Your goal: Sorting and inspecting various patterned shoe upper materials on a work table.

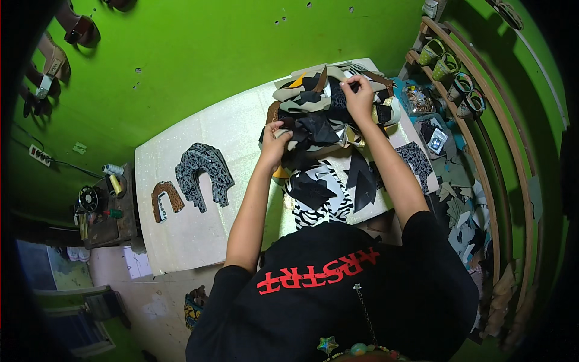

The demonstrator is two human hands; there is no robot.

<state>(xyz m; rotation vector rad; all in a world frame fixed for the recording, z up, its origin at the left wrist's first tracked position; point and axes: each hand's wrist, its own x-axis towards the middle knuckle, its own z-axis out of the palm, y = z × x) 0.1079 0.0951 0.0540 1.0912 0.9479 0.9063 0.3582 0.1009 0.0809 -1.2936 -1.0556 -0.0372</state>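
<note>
A heap of mixed cut scraps of fabric or leather (310, 130), black, beige, brown and gold, lies on the far right of the white table. My left hand (274, 148) is at the heap's left side, its fingers closed on a scrap there. Toward the back of the heap, my right hand (360, 99) pinches a dark scrap (339, 105) between thumb and fingers. Nearer me, between my forearms, are a zebra-print piece (304, 214) and pointed black scraps (360, 181). Left of my left arm sit black-and-grey patterned horseshoe-shaped pieces (202, 169) and smaller brown spotted ones (172, 196).
The white table (241, 114) stands against a green wall. On the right, a wooden rack (476, 139) carries footwear (445, 65), with scraps (461, 211) strewn below. Thread spools (114, 175) and a small fan (88, 198) occupy a side stand at left. Sandals (54, 60) hang on the wall.
</note>
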